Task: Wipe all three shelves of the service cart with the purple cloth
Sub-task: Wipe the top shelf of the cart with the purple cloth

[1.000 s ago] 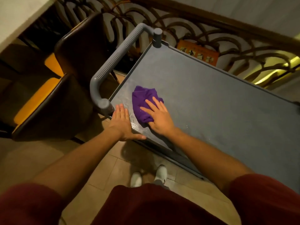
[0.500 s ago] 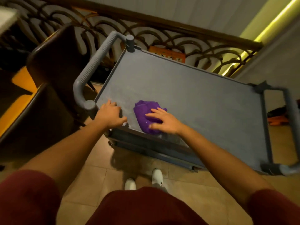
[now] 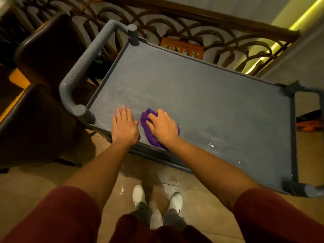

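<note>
Right hand (image 3: 164,128) curled, gripping purple cloth (image 3: 149,130) on cart top shelf (image 3: 210,102), lower center of frame; left hand (image 3: 123,126) flat, fingers straight, just beside.

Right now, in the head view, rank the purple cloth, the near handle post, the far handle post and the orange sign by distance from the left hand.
From the left hand:
1. Purple cloth, just right.
2. Near handle post, left.
3. Far handle post, up the cart's edge.
4. Orange sign, behind the cart.

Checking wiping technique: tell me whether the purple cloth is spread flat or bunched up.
Bunched up. The purple cloth sits as a crumpled wad under the right hand on the cart's top shelf.
</note>
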